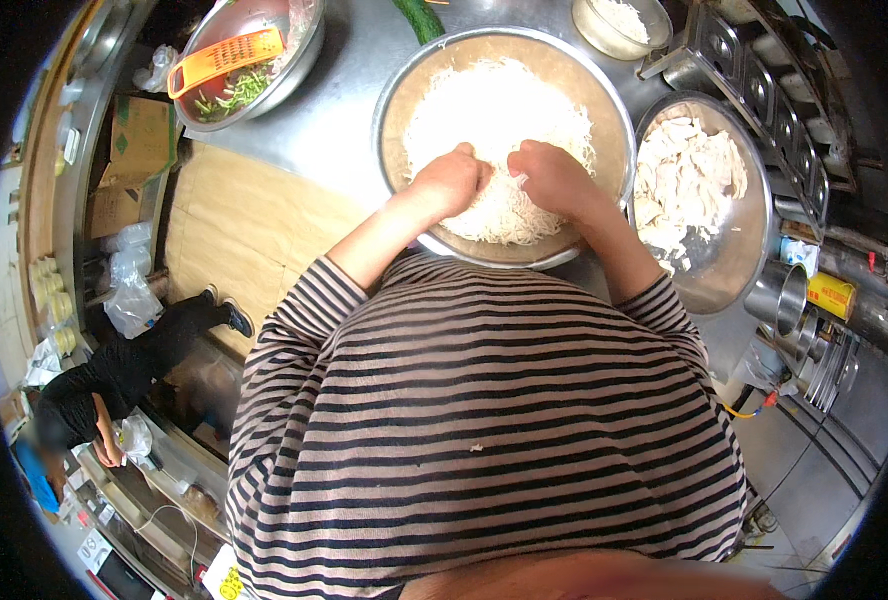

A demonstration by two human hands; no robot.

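Note:
A wide steel bowl (394,110) in front of me holds a heap of thin pale shreds (509,100), overexposed on top. Both my hands are inside its near half, side by side with a small gap between them. My left hand (452,183) is closed, its fingers curled into the shreds. Also closed, my right hand (552,178) shows a white bit at its fingertips. The undersides of both hands are hidden, so how much they grip cannot be seen.
Right of the bowl stands another steel bowl (709,265) with pale flat pieces (689,165). A small bowl (649,50) of shreds and a cucumber (419,18) lie beyond. At far left, an orange grater (226,62) rests in a bowl (304,70) with green strips. A person (114,370) bends at lower left.

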